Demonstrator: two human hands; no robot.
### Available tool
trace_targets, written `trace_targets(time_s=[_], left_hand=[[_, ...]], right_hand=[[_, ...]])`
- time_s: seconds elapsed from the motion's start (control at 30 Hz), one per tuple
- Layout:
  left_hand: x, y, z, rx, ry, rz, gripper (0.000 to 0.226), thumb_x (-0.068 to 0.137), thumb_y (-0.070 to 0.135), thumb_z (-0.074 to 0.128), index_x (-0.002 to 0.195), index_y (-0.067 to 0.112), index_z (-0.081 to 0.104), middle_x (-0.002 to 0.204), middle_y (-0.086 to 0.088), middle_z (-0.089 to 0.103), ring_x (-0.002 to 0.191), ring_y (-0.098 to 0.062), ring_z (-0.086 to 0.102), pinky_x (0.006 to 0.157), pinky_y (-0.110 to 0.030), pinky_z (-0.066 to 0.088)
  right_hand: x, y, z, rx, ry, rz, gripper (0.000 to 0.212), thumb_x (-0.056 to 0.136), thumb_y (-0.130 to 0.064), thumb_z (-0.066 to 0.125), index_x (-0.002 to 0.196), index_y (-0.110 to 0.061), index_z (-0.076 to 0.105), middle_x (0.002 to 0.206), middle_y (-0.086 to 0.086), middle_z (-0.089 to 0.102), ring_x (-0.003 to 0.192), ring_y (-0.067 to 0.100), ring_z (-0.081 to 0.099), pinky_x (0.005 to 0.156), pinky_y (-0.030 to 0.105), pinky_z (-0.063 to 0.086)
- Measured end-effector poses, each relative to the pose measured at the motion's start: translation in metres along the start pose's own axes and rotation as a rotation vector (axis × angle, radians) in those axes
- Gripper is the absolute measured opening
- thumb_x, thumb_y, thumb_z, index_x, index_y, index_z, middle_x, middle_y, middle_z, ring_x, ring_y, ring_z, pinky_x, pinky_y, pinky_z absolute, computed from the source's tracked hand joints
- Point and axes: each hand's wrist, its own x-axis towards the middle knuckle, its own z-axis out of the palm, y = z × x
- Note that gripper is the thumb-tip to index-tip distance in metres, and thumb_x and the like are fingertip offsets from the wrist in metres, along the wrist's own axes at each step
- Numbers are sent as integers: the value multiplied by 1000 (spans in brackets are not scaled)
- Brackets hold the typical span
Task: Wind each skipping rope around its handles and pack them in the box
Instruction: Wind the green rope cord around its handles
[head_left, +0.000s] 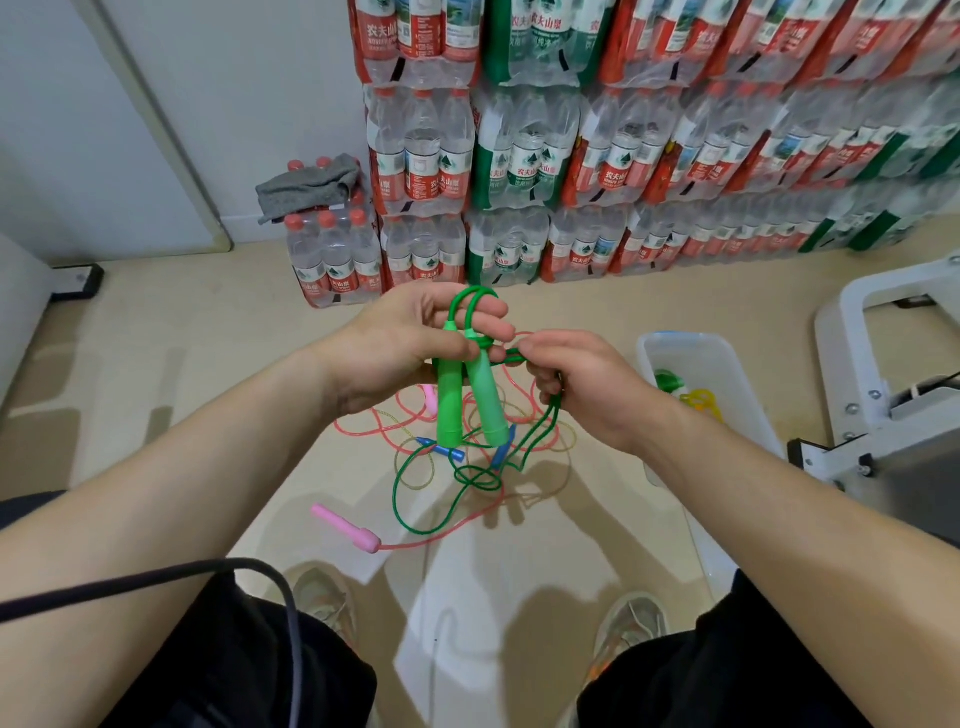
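Centre of frame, the left hand (410, 338) curls its fingers round both green handles (467, 400), clamped side by side as a spool. The right hand (576, 384) pinches the green rope (396, 493) beside their tops, seemingly ready to lay a turn. The box (727, 353) sits mid-right, within reach.

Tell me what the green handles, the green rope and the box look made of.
Green handles: smooth moulded plastic, soft sheen. Green rope: likely translucent plastic cord, glossy, holding springy loops. Box: clear, slightly frosted plastic; contents show through.
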Motion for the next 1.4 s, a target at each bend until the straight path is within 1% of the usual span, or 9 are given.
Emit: trace_targets(time_s=[0.2,0.3,0.43,0.6,0.7,0.83,1.0,1.27,1.4], left_hand=[[2,-6,4,25,73,-32,44,73,-13,53,112,5,65,88,-1,70,91,-26,70,96,-45,53],[3,-8,6,-15,62,-58,41,69,3,59,109,4,66,88,-4,70,88,-26,70,93,-39,53],[7,-11,7,-4,48,-52,21,94,24,63,99,5,69,82,-6,66,81,-23,68,88,-38,53],[6,-14,11,47,32,-39,24,100,10,54,78,6,63,78,-7,62,70,-16,64,64,-23,51],[7,-16,16,12,143,-43,14,99,10,55,89,4,63,73,-5,61,65,-17,60,58,-26,51],[11,-25,24,94,384,-54,8,97,9,61,89,11,61,82,-10,59,62,-20,59,51,-27,52],[17,-41,27,318,519,-63,12,93,5,60,87,14,61,75,-5,57,68,-21,55,68,-35,52],[17,-40,30,444,532,-81,16,97,19,60,88,14,73,66,-1,57,61,-17,46,60,-30,38],[16,-43,29,429,483,-101,18,98,15,58,90,17,74,80,-3,71,72,-17,59,72,-32,49]], right_hand=[[-1,-8,3,-8,59,40,24,99,-8,52,102,11,64,58,-1,36,51,12,26,54,29,23],[-1,-11,3,-51,72,20,23,95,-7,50,94,-13,73,58,-3,40,52,11,29,54,29,23],[-3,-14,3,-119,-34,-2,12,97,-14,60,93,-17,70,60,-10,44,54,8,30,56,28,24],[-3,-11,5,-82,-89,-36,8,84,-24,75,82,-23,68,87,10,62,55,10,30,56,30,26],[0,-10,4,-63,-35,-43,17,91,-14,71,80,-21,61,67,-2,54,54,10,33,56,29,27],[0,-6,10,-109,16,-44,17,96,-10,63,81,-16,56,63,-2,44,54,13,38,53,28,29],[-1,-1,19,-154,39,-36,18,97,-11,59,80,-17,56,63,1,50,51,13,42,51,27,30],[0,-4,20,-187,62,-21,14,97,-13,59,83,-15,56,72,4,59,51,13,48,52,28,35],[3,-1,19,-245,106,-26,16,96,-15,59,80,-18,56,69,7,58,54,16,49,57,36,34]])
